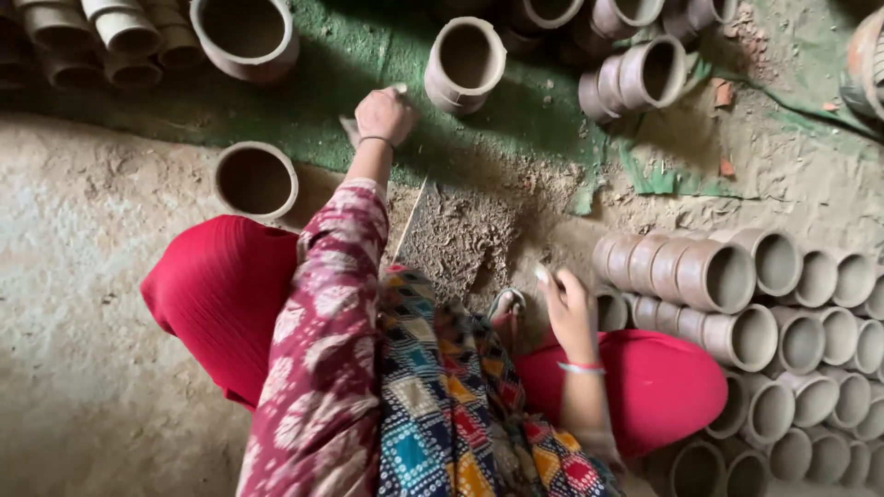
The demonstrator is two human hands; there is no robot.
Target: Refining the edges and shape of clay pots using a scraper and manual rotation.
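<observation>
Your left hand reaches forward over the green mat, fingers curled shut around a small pale scrap, perhaps cloth; what it is cannot be told for certain. Just beyond your knuckles, a little to the right, stands one upright clay pot, close but not touching. Your right hand hangs low beside your knee, fingers loosely bent and half open, holding nothing that can be seen, its tips near the stacked clay cups on your right.

Between the two hands lies a patch of loose crumbled clay with a thin flat blade lying slantwise across its left side. That patch and the bare earth floor to your left give the only open room; the floor runs wide and unbroken to the left edge.

One open-mouthed pot sits at the mat's near edge, left of your forearm. A larger pot stands at the top, with rows of smaller pots packed to its left. Two nested pots lie tipped on their sides to the upper right. On your right, the cups lie in close rows, more than a dozen, running out of view.
</observation>
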